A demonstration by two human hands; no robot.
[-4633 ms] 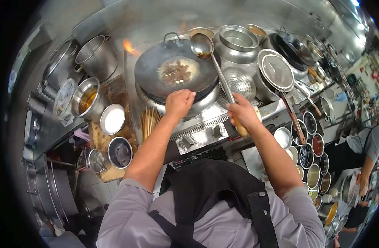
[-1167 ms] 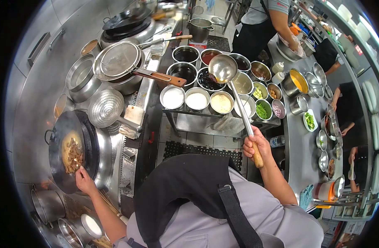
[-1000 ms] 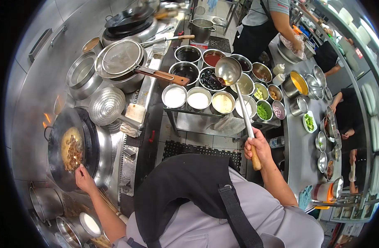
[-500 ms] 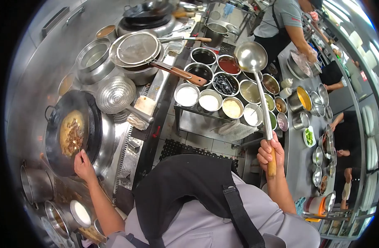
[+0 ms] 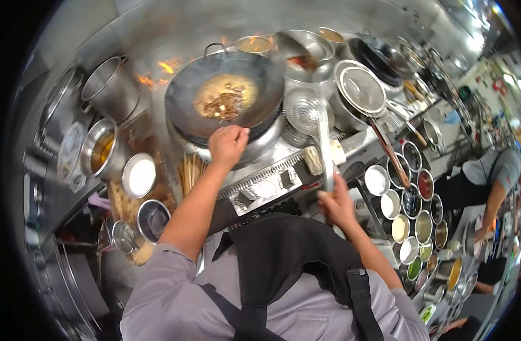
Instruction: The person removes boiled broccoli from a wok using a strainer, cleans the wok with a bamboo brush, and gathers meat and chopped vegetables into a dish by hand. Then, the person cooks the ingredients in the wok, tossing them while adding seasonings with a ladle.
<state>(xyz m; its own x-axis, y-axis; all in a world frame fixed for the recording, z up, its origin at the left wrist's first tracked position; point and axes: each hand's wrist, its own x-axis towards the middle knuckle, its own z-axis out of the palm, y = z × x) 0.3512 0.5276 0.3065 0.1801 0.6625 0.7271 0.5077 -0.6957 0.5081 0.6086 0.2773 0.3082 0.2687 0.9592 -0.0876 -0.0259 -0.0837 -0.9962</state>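
Note:
A dark wok (image 5: 183,96) sits on the burner, with browned bits of food (image 5: 223,105) in yellowish liquid at its bottom. My left hand (image 5: 228,145) is closed at the wok's near rim; the part it grips is hidden beneath the fingers. My right hand (image 5: 337,200) is wrapped around the handle of a long ladle (image 5: 324,142). The ladle's bowl is raised right of the wok, smeared by motion, with something reddish in or behind it. Below the ladle lies a perforated skimmer (image 5: 302,111).
Flames (image 5: 168,66) show beside the wok's left edge. Strainers (image 5: 362,85) rest on a pot at right. Several sauce and seasoning containers (image 5: 401,228) stand on the right. Steel pots (image 5: 108,85) and a white-filled bowl (image 5: 139,175) are at left. A co-worker (image 5: 490,176) stands far right.
My view has turned left toward the wok. The ladle has swung from above the seasoning containers to beside the wok. My left hand stays at the wok's rim. Flames now show.

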